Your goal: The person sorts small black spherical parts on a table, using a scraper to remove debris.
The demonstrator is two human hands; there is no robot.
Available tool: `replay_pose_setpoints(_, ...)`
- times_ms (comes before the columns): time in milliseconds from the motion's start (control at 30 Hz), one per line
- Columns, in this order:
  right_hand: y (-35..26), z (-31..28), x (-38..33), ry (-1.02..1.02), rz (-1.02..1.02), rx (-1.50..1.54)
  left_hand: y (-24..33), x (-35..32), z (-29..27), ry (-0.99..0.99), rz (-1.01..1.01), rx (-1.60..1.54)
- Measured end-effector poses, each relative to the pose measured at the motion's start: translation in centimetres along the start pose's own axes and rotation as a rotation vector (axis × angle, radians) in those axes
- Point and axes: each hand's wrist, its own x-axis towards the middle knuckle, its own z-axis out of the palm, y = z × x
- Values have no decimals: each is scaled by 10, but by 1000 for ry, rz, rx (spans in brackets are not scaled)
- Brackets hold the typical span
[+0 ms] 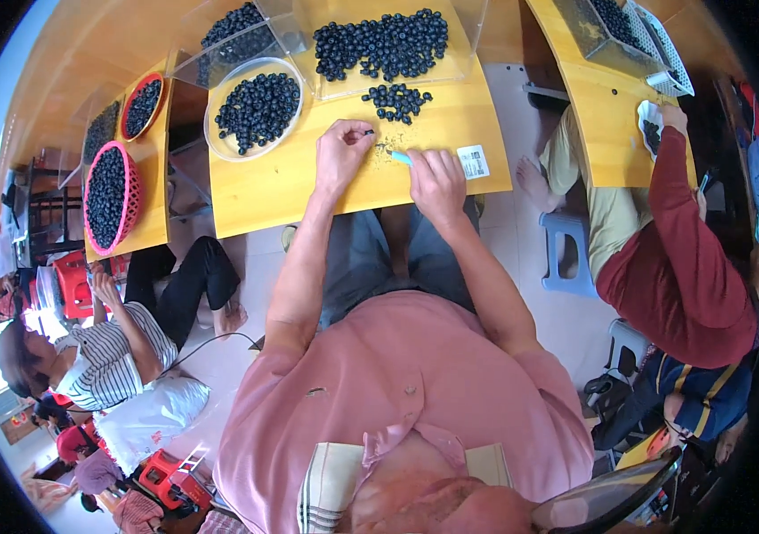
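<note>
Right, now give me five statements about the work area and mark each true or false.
1. The left hand pinches a dark bead at its fingertips. True.
2. The right hand is empty. False: it holds a light-blue-handled tool.
3. A small loose pile of dark beads lies on the yellow table, between the clear tray and the hands. True.
4. The white label card lies to the left of the left hand. False: it lies just right of the right hand.
5. The pink basket on the left holds dark beads. True.
</note>
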Motion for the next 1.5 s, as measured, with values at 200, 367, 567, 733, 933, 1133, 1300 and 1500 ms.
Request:
replay_pose_setpoints(200, 0, -1, 2, 8, 15, -39, 6, -35, 28, 88, -117, -225)
replay_pose_setpoints(367, 0, 1, 1, 4, 3, -28, 5, -42, 33, 90, -25, -230)
replay_pose_setpoints(567, 0, 2, 0, -7, -5, -24, 5, -44, 34, 100, 30, -180)
replay_pose_setpoints(733, 1, 3, -1, -19, -8, -24, 9, -45, 34, 100, 41, -154)
replay_pose_setpoints(933, 1, 3, 0, -24, -4, -23, 4, -45, 34, 88, 67, -137)
replay_pose_setpoints(1133, 1, 3, 3, -48, 24, -6, -3, -45, 37, 69, 20, -333)
replay_pose_setpoints(1300, -1, 3, 3, -85, 62, -10, -5, -46, 37, 105, 39, -492)
replay_pose_setpoints(1500, 1, 3, -1, -19, 14, 4, 3, -45, 34, 90, 2, -429)
